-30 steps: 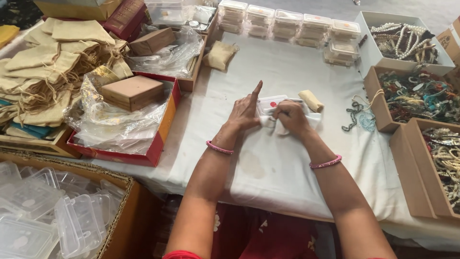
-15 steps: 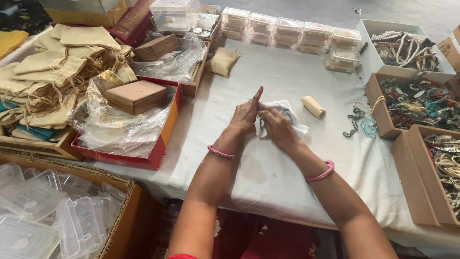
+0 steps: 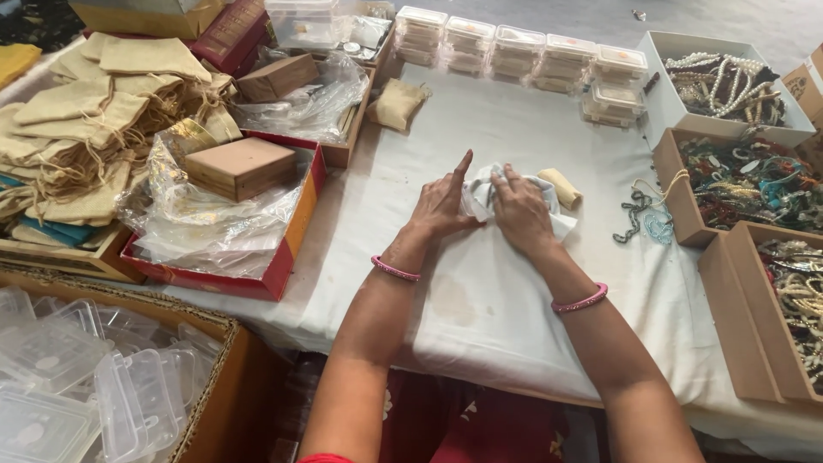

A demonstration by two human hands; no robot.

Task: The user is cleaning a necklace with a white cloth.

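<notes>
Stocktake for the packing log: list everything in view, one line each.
white wrap: one, under both hands, table centre
tan roll: one, right of hands
cloth pouches: many, beige, far left
wooden boxes: two, brown, on plastic at left
red tray: one, left
clear cases: stacked row, table's far edge
bead boxes: several, mixed colours, right
loose chain: blue-grey, right of centre
plastic lids: many, clear, carton lower left
table: white cloth
left hand: pink bangle, grip on wrap
right hand: pink bangle, on wrap
</notes>
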